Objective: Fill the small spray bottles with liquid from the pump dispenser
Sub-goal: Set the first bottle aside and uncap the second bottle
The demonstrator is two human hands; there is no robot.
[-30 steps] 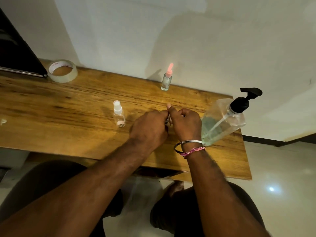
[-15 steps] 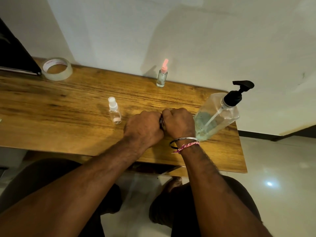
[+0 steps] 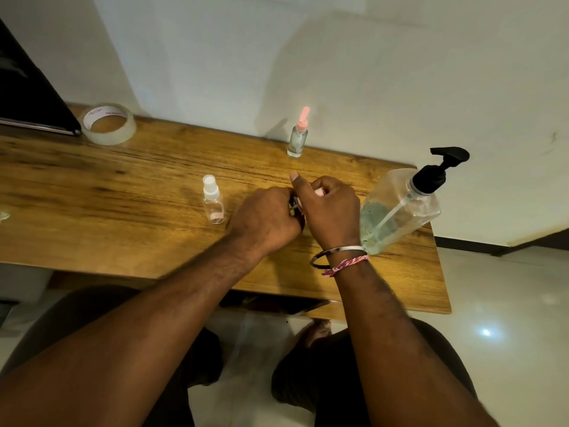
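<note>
Wooden desk (image 3: 92,211) layout, left to right: I note a white-capped bottle (image 3: 212,200) upright; left hand (image 3: 264,220) and right hand (image 3: 329,211) curled together around, apparently, a third small bottle; pump dispenser (image 3: 400,208) just beside the right hand.

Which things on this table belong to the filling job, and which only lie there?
For the job:
pump dispenser
white-capped spray bottle
pink-capped spray bottle
small item gripped between left hand and right hand, mostly hidden

Lying about:
tape roll
dark object at the far left
</note>
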